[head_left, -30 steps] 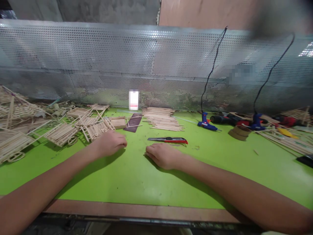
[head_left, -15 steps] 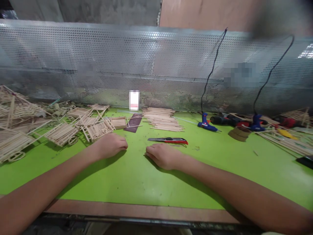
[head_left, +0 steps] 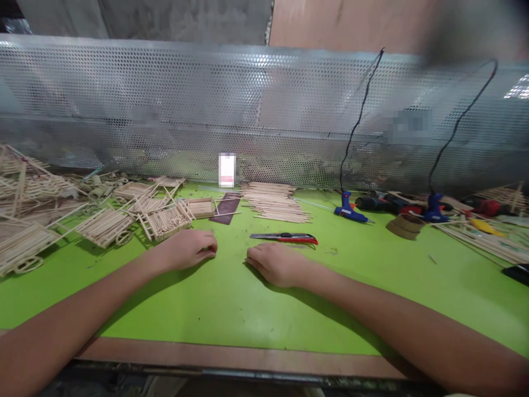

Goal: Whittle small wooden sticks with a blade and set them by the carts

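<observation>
On the workbench (head_left: 248, 314), stick-built carts (head_left: 105, 227) lie to the left, a stack of loose craft sticks (head_left: 275, 202) sits at the middle behind a utility knife (head_left: 283, 238), and two hot glue guns (head_left: 350, 213) lie to the right, all before a perforated metal sheet (head_left: 248, 94).

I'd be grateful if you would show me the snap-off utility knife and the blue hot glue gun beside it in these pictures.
snap-off utility knife (head_left: 298, 239), head view, on its red handle
blue hot glue gun (head_left: 349, 213), head view, on its blue body
</observation>
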Demonstrator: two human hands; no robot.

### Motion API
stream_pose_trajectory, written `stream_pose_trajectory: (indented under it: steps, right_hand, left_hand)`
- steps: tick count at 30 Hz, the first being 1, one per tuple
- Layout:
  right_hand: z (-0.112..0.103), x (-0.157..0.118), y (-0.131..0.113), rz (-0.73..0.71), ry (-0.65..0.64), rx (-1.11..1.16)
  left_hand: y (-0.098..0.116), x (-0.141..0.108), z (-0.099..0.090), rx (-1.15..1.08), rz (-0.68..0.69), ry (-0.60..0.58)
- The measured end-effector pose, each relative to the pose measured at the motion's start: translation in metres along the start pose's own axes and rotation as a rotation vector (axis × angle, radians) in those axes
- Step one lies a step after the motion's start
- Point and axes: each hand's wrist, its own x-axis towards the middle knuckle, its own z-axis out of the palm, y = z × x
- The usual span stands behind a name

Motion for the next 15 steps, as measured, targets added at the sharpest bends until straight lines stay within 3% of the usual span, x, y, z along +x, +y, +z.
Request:
stream_pose_trajectory:
  steps: [7,15]
  right_hand:
    - [-0.001,0.000,-0.001,0.016,-0.009,0.014]
    - [-0.001,0.000,0.001,-0.004,-0.008,0.007]
  left_hand:
    - [0.003,0.001,-0.003,0.027,-0.075,0.021]
    - [-0.011,-0.004,-0.044,0.108,-0.278,0.184]
